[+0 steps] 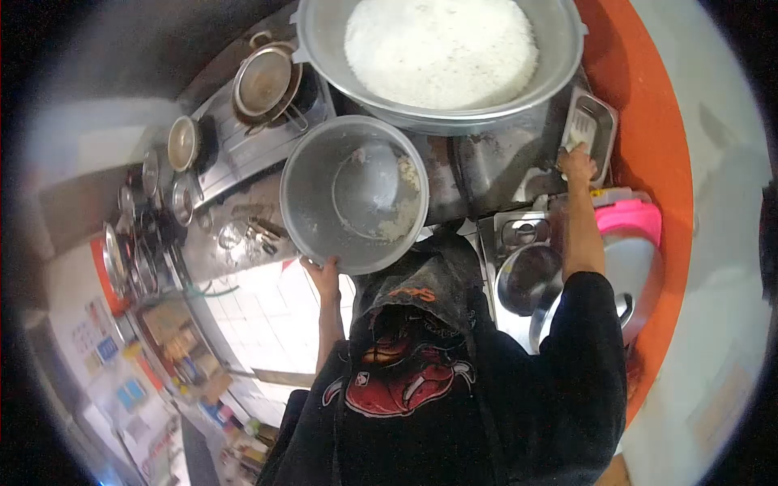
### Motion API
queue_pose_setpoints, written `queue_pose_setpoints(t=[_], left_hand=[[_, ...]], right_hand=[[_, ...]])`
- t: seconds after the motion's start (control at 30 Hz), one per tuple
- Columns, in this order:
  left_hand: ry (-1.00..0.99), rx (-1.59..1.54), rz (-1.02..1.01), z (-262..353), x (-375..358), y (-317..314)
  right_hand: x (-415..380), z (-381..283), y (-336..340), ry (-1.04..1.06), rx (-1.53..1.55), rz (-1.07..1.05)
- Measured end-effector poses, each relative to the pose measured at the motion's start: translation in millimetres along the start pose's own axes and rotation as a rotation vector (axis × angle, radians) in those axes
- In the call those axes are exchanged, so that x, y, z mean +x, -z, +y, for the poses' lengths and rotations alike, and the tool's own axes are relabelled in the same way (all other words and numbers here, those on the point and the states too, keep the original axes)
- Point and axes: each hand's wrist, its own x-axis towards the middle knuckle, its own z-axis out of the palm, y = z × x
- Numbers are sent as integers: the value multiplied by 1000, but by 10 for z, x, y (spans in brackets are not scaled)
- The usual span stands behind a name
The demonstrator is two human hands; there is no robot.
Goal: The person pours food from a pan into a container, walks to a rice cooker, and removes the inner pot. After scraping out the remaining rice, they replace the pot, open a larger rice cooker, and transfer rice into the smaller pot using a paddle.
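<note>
A deep grey metal pot (324, 182) is tilted toward the camera, with bits of white rice stuck to its inner wall. My left hand (325, 278) grips the lower rim of this pot. Over on the right, my right hand (578, 164) is at a rectangular metal tray (604, 139), its fingers closed near a pale slotted utensil (580, 128); whether they hold it is too small to tell. A large metal basin (559, 50) heaped with white rice (442, 53) stands at the top, beyond the pot.
Strainers (263, 79) rest on a stove (235, 146) at the upper left. Several pans hang or stand farther left. Small metal items (243, 235) lie on the counter. At the right are a pink object (630, 219), a large lid (640, 271) and an orange ledge (660, 121).
</note>
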Motion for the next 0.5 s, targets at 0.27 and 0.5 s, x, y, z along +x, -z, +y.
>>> queue_pose_setpoints(t=[0.27,0.5], left_hand=[[-42,45,112,55,156,16],[-130,87,119,286,469,-24]], right_hand=[[811,358,-558,67,369,90],[137,623,355,-105,1583,-115]])
